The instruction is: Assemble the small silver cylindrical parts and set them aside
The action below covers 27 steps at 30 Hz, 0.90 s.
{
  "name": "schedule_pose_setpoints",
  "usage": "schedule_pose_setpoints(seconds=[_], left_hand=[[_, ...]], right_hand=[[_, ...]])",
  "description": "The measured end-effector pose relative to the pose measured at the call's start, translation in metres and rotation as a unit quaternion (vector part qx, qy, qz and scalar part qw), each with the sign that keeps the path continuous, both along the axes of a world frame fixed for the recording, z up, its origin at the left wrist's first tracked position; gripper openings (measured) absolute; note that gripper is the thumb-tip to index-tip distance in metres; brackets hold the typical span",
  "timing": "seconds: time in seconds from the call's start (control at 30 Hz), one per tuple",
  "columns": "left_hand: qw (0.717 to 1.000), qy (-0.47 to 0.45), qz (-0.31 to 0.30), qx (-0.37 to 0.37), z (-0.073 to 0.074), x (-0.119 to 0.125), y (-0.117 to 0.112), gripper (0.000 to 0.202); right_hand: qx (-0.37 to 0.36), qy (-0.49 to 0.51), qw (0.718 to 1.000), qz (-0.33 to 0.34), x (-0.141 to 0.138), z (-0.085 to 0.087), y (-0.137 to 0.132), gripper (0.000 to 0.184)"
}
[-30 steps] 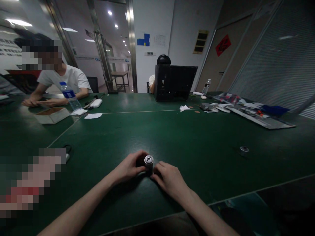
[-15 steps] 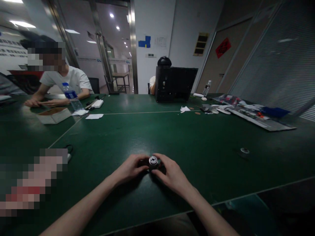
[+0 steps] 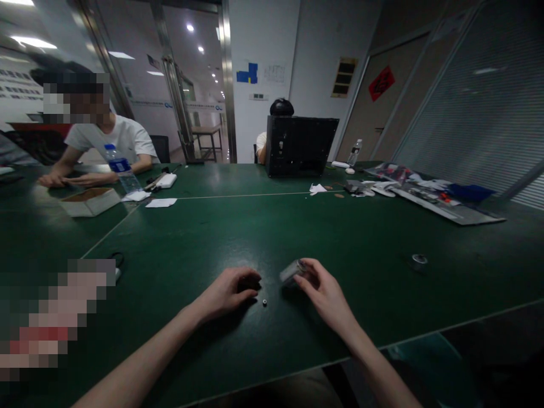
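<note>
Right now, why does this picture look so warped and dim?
In the head view, a wide lens slants the near table edge; the ceiling lights glare at top left, while the green table stays dark, with soft shadows under the left hand and right hand.

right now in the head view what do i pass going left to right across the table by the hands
left hand, small metal bit, silver metal cylinder, right hand, round metal piece
</note>
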<state>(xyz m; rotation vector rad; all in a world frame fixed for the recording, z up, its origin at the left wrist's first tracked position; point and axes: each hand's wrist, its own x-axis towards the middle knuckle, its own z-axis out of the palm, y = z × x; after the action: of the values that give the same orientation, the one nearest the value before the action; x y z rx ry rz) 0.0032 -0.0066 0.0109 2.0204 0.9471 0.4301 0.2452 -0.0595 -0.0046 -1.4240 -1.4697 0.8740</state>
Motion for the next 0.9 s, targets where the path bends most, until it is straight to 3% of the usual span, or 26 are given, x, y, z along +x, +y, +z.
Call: schedule_pose_setpoints(seconds=[0.1,0.23,0.37,0.5,0.57,0.63,0.7,0.73,0.8,0.87,0.9], left_hand=[[1.000,0.014,0.000,0.000,0.002,-0.001,0.000,0.029],[1.000,0.011,-0.001,0.006,0.001,0.000,0.001,0.028],[1.000,0.012,-0.001,0.011,0.000,0.001,0.001,0.028],[1.000,0.017,0.002,0.012,0.002,0.003,0.000,0.026],[1.000,0.016,0.003,0.012,0.002,0.002,0.000,0.026],[1.000,0.015,0.003,0.011,0.001,0.001,0.001,0.026],[1.000,0.015,0.004,0.010,0.000,0.000,0.001,0.027],[1.000,0.014,0.004,0.010,-0.001,-0.001,0.001,0.027],[1.000,0.013,0.003,0.010,-0.001,-0.001,0.002,0.027],[1.000,0.012,0.000,0.012,-0.002,-0.001,0.002,0.026],[1.000,0.011,-0.001,0.013,-0.002,0.000,0.002,0.026]], right_hand=[[-0.026,-0.173,0.977,-0.122,0.062,0.001,-0.016,0.042],[-0.110,-0.369,0.881,-0.274,0.170,-0.020,-0.044,0.053],[-0.174,-0.388,0.817,-0.389,0.257,-0.051,-0.062,0.059],[-0.175,-0.372,0.806,-0.425,0.299,-0.062,-0.060,0.068],[-0.183,-0.363,0.809,-0.425,0.301,-0.057,-0.055,0.071],[-0.171,-0.379,0.794,-0.443,0.287,-0.047,-0.049,0.078],[-0.098,-0.426,0.765,-0.474,0.257,-0.033,-0.042,0.084],[-0.061,-0.444,0.765,-0.462,0.237,-0.026,-0.038,0.082],[0.010,-0.442,0.827,-0.348,0.186,-0.010,-0.029,0.068],[0.027,-0.388,0.908,-0.157,0.131,0.005,-0.022,0.050],[0.023,-0.356,0.932,-0.070,0.103,0.012,-0.019,0.040]])
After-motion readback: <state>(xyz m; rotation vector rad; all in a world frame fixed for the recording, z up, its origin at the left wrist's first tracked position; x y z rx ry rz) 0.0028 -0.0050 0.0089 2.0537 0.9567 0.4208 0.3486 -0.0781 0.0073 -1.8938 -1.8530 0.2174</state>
